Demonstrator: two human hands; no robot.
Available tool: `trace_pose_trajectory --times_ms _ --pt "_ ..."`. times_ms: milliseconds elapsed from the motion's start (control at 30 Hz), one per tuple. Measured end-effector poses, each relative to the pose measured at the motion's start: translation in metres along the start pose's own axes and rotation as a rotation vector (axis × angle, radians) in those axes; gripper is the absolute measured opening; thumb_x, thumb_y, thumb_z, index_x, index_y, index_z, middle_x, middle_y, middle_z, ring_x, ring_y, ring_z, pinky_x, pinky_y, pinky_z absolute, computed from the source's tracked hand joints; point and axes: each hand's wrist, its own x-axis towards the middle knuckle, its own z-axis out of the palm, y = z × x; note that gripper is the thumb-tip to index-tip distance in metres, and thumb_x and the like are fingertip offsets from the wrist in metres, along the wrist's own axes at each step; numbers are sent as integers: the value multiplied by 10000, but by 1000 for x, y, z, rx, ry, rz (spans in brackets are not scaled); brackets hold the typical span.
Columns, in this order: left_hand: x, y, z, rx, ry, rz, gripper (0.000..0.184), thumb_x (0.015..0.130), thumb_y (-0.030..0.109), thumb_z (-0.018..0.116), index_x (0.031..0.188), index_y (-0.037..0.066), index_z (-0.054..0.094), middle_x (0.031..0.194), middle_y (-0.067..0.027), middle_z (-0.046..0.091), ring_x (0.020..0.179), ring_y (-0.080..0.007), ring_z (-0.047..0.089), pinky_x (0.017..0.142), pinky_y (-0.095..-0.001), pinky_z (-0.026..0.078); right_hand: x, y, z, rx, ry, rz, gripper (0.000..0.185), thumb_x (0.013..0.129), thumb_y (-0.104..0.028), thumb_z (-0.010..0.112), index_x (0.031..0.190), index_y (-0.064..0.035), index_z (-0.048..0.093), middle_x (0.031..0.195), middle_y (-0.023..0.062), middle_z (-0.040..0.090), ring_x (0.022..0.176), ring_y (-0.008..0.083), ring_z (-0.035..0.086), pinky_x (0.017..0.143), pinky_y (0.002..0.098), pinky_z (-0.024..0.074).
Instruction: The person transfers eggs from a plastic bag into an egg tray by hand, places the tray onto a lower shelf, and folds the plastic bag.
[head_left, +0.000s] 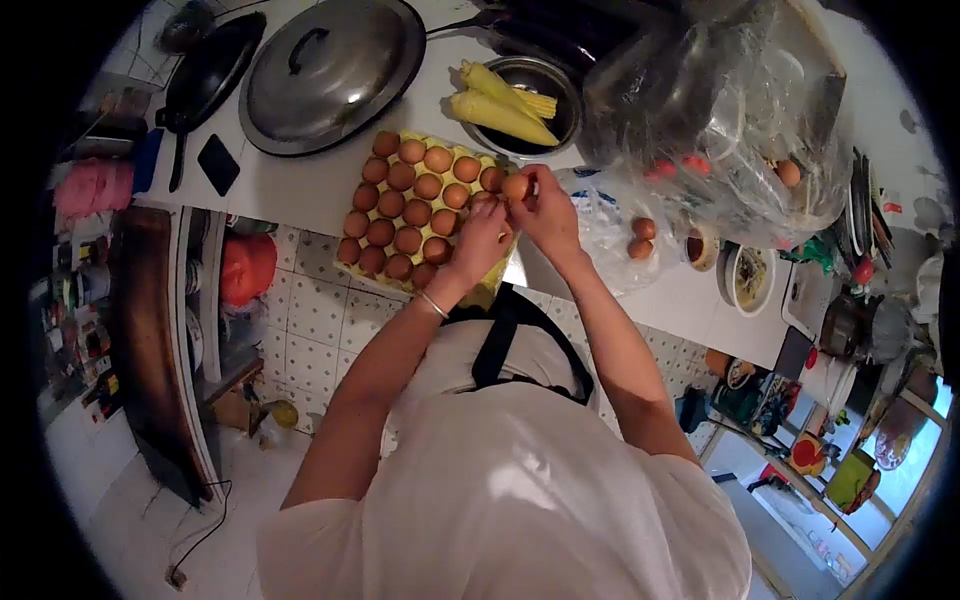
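Observation:
A yellow egg tray (447,150) filled with several rows of brown eggs lies at the counter's edge. My right hand (545,212) has its fingers wrapped on a brown egg (517,187) above the tray's right side. Just left of it, my left hand (482,240) reaches over the tray's right part, its fingers bent down around an egg that is mostly hidden. To the right, two brown eggs (641,238) rest on a clear plastic bag (600,225).
Behind the tray stand a large metal lid (340,75) and a bowl (567,112) with peeled corn (500,112). A phone (218,165) and black pan (212,75) lie left. At right are a large plastic bag (720,130) and a bowl of food (750,278).

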Motion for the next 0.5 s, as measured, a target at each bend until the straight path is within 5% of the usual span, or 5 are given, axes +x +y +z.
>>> trace_pose_trajectory --times_ms 267,500 --pt "0 -4 1 -4 -52 70 331 710 58 642 1025 68 540 1023 -107 541 1033 -321 498 834 -399 475 27 32 13 -491 -81 -17 378 747 -180 652 1106 -169 534 996 97 600 897 324 607 745 428 482" --pt "1 -10 5 29 -93 107 288 786 81 562 1074 81 545 1023 -86 558 992 -289 534 806 -384 491 32 50 9 -679 -215 -200 396 734 -194 667 1113 -201 552 1079 40 577 989 262 580 812 459 436"
